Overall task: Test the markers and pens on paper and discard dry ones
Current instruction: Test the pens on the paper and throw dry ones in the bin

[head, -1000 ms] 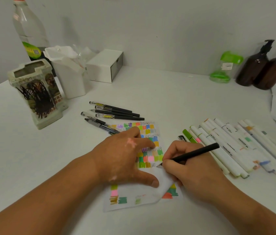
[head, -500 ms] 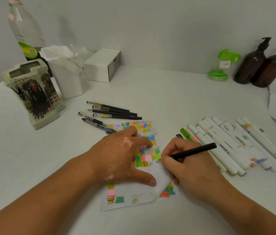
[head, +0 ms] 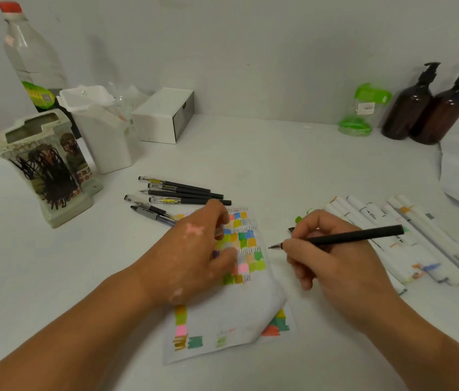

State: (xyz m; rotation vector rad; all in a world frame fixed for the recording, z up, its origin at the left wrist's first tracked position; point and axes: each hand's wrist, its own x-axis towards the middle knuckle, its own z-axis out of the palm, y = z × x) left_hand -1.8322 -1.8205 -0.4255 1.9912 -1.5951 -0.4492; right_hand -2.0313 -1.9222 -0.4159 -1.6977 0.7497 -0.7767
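One slip could ink the table [head: 265, 165]: your right hand [head: 332, 266] grips the pen [head: 355, 237], tip just off the paper [head: 222, 320]'s edge, while your left hand [head: 194, 258] lies loose-fingered on it

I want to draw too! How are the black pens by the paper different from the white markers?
The black pens are thin and dark; the white markers are thicker and pale. The pens lie left of the paper, the markers to its right. Both groups lie flat on the table.

White table [head: 265, 159]: swatched paper [head: 222, 320], black pens [head: 186, 193], white markers [head: 434, 238], pen holder [head: 47, 170], white box [head: 160, 117], brown bottles [head: 409, 108]
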